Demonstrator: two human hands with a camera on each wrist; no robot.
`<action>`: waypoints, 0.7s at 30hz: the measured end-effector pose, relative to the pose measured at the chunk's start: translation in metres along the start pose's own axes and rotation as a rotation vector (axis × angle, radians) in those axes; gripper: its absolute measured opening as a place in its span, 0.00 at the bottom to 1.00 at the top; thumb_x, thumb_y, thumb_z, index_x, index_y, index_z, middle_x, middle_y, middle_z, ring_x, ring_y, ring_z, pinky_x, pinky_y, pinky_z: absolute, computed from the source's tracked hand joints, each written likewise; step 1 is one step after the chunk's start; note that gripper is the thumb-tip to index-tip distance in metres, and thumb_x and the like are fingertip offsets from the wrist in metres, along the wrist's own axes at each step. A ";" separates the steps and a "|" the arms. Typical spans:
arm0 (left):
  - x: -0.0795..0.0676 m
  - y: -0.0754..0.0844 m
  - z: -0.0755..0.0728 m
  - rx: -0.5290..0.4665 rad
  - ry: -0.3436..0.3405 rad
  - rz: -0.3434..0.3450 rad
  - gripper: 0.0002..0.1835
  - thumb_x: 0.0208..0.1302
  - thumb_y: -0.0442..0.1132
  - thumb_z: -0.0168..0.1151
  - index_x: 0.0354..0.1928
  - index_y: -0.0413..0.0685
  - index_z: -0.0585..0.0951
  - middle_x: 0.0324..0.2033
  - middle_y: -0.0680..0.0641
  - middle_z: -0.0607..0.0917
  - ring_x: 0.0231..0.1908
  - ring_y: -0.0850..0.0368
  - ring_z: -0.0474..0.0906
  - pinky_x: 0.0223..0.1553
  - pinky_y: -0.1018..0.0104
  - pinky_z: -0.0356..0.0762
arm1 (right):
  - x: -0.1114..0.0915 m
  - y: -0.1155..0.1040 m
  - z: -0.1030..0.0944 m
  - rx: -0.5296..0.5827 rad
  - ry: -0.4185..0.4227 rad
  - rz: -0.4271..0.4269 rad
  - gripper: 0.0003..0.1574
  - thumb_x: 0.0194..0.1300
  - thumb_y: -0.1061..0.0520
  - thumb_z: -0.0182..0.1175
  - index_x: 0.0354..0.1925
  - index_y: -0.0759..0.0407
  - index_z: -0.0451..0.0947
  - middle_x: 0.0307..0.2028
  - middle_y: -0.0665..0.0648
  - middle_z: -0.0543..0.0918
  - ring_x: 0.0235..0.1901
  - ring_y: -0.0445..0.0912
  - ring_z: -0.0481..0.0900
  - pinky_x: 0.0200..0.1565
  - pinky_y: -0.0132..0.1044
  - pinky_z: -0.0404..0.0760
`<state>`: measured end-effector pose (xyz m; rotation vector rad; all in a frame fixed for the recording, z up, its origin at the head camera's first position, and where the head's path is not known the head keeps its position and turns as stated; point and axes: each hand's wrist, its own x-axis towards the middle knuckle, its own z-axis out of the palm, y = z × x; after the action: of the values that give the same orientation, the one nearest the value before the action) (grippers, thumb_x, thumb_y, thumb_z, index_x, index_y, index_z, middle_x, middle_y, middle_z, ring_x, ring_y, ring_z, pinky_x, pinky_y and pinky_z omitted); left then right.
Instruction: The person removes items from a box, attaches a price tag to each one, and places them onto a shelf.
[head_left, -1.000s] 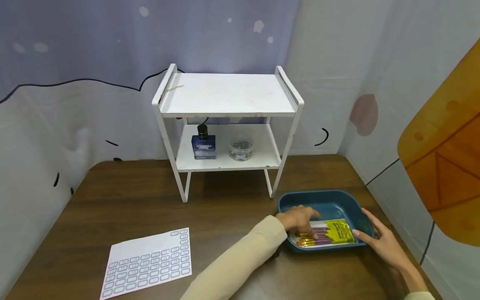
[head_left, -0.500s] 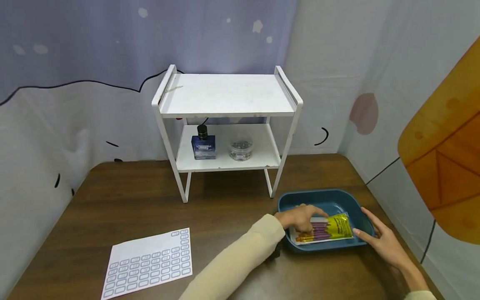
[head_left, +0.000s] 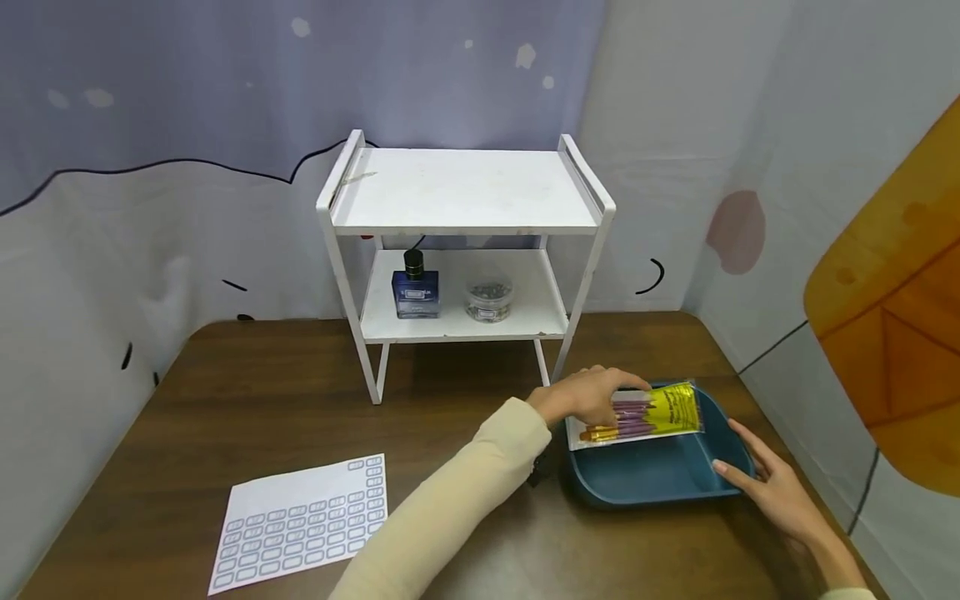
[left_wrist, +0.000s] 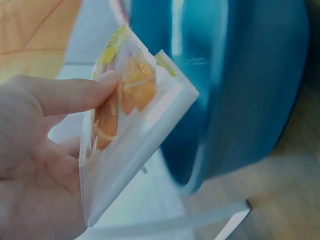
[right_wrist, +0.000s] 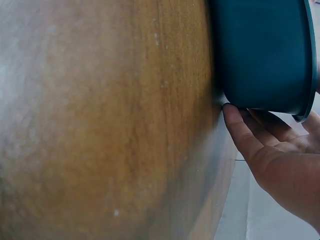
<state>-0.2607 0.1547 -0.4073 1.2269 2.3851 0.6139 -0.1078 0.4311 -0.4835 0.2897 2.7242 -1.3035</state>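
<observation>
My left hand (head_left: 588, 398) pinches a clear packet (head_left: 645, 414) with a yellow header and purple and orange sticks inside, held above the far rim of the blue tray (head_left: 660, 477). In the left wrist view the thumb and fingers (left_wrist: 75, 95) pinch the packet (left_wrist: 130, 135) at its end, with the tray (left_wrist: 240, 85) behind it. My right hand (head_left: 765, 483) rests with straight fingers against the tray's right wall; the right wrist view shows the fingers (right_wrist: 255, 135) touching the tray's outer side (right_wrist: 260, 55).
A white two-tier shelf (head_left: 461, 187) stands at the back, with a blue ink bottle (head_left: 415, 287) and a small clear tub (head_left: 487, 298) on its lower level. A sheet of labels (head_left: 303, 523) lies on the brown table (head_left: 262, 400) at front left. Curtain walls surround the table.
My left hand has lifted the packet out of the tray and carried it up and toward the back. The right hand stays at the tray's side.
</observation>
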 end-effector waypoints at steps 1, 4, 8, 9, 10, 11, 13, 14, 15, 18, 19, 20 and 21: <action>-0.004 -0.002 -0.004 -0.015 0.006 0.012 0.37 0.62 0.31 0.67 0.71 0.66 0.71 0.66 0.54 0.75 0.51 0.61 0.72 0.44 0.73 0.74 | 0.000 0.000 0.000 0.000 -0.001 0.001 0.55 0.73 0.44 0.57 0.80 0.48 0.33 0.76 0.75 0.35 0.66 0.87 0.46 0.56 0.80 0.59; -0.018 -0.009 -0.017 -0.060 0.024 0.050 0.36 0.61 0.27 0.66 0.71 0.61 0.71 0.67 0.53 0.76 0.53 0.60 0.71 0.48 0.73 0.72 | -0.001 0.000 0.001 0.014 -0.006 0.011 0.55 0.73 0.44 0.57 0.80 0.47 0.32 0.77 0.74 0.34 0.66 0.86 0.45 0.57 0.80 0.58; -0.041 -0.019 -0.032 -0.122 0.021 0.071 0.36 0.61 0.25 0.65 0.71 0.57 0.71 0.64 0.50 0.78 0.49 0.58 0.74 0.44 0.73 0.75 | 0.001 0.000 0.001 0.032 -0.016 0.021 0.55 0.73 0.44 0.57 0.80 0.45 0.32 0.77 0.73 0.33 0.67 0.86 0.44 0.58 0.80 0.58; -0.047 -0.021 -0.036 -0.134 0.018 0.071 0.36 0.61 0.25 0.65 0.71 0.57 0.71 0.63 0.49 0.79 0.48 0.58 0.75 0.43 0.73 0.75 | 0.001 0.000 0.001 0.037 -0.021 0.025 0.55 0.73 0.43 0.57 0.80 0.44 0.31 0.77 0.72 0.32 0.67 0.86 0.43 0.58 0.80 0.58; -0.054 -0.023 -0.038 -0.143 0.014 0.077 0.36 0.61 0.25 0.65 0.71 0.56 0.71 0.62 0.49 0.79 0.47 0.58 0.75 0.42 0.73 0.75 | 0.001 0.000 0.001 0.036 -0.023 0.027 0.55 0.73 0.43 0.57 0.80 0.44 0.31 0.77 0.72 0.32 0.67 0.86 0.43 0.58 0.80 0.58; -0.060 -0.026 -0.041 -0.154 0.009 0.084 0.36 0.61 0.25 0.65 0.71 0.55 0.71 0.61 0.48 0.80 0.46 0.58 0.76 0.42 0.73 0.75 | 0.002 0.000 0.000 0.039 -0.026 0.029 0.56 0.73 0.43 0.57 0.80 0.43 0.31 0.77 0.71 0.32 0.67 0.86 0.42 0.58 0.80 0.57; -0.073 -0.031 -0.046 -0.161 -0.005 0.101 0.36 0.60 0.25 0.66 0.70 0.54 0.72 0.59 0.47 0.81 0.47 0.57 0.76 0.44 0.73 0.75 | 0.002 0.000 0.000 0.036 -0.032 0.028 0.55 0.73 0.43 0.57 0.80 0.42 0.30 0.77 0.71 0.31 0.67 0.86 0.42 0.58 0.80 0.57; -0.080 -0.034 -0.048 -0.166 -0.015 0.116 0.36 0.60 0.24 0.65 0.70 0.54 0.72 0.59 0.46 0.81 0.47 0.57 0.77 0.45 0.73 0.75 | 0.002 0.000 -0.001 0.047 -0.039 0.034 0.55 0.73 0.44 0.57 0.80 0.41 0.30 0.77 0.70 0.30 0.67 0.86 0.40 0.58 0.80 0.56; -0.087 -0.037 -0.050 -0.166 -0.026 0.126 0.36 0.60 0.24 0.65 0.70 0.53 0.72 0.59 0.46 0.81 0.48 0.56 0.77 0.47 0.73 0.75 | 0.002 0.000 0.000 0.051 -0.042 0.033 0.55 0.73 0.44 0.57 0.80 0.40 0.30 0.77 0.70 0.30 0.67 0.86 0.40 0.58 0.81 0.56; -0.109 -0.050 -0.056 -0.195 -0.065 0.147 0.36 0.59 0.23 0.65 0.70 0.52 0.72 0.57 0.44 0.81 0.47 0.55 0.78 0.47 0.71 0.76 | 0.002 0.001 -0.001 0.062 -0.051 0.037 0.55 0.74 0.44 0.57 0.80 0.38 0.30 0.77 0.70 0.29 0.67 0.86 0.39 0.58 0.80 0.56; -0.116 -0.055 -0.056 -0.217 -0.079 0.150 0.36 0.59 0.22 0.65 0.70 0.52 0.72 0.55 0.44 0.82 0.46 0.55 0.78 0.46 0.71 0.77 | 0.002 0.002 -0.001 0.066 -0.053 0.041 0.55 0.74 0.44 0.57 0.80 0.38 0.30 0.77 0.70 0.28 0.67 0.86 0.39 0.58 0.80 0.56; -0.124 -0.060 -0.057 -0.235 -0.091 0.152 0.36 0.59 0.23 0.65 0.70 0.52 0.72 0.55 0.44 0.82 0.46 0.56 0.78 0.47 0.71 0.77 | 0.002 0.002 -0.002 0.065 -0.053 0.043 0.55 0.73 0.43 0.57 0.79 0.37 0.29 0.77 0.70 0.28 0.67 0.86 0.39 0.58 0.80 0.57; -0.131 -0.065 -0.056 -0.259 -0.103 0.156 0.37 0.58 0.22 0.65 0.70 0.51 0.72 0.54 0.44 0.82 0.45 0.56 0.78 0.47 0.71 0.77 | 0.002 0.002 -0.002 0.058 -0.054 0.043 0.55 0.73 0.43 0.56 0.79 0.37 0.29 0.77 0.71 0.28 0.67 0.86 0.40 0.58 0.79 0.59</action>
<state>-0.2624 0.0009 -0.3778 1.3013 2.0638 0.8563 -0.1098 0.4340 -0.4841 0.3118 2.6252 -1.3598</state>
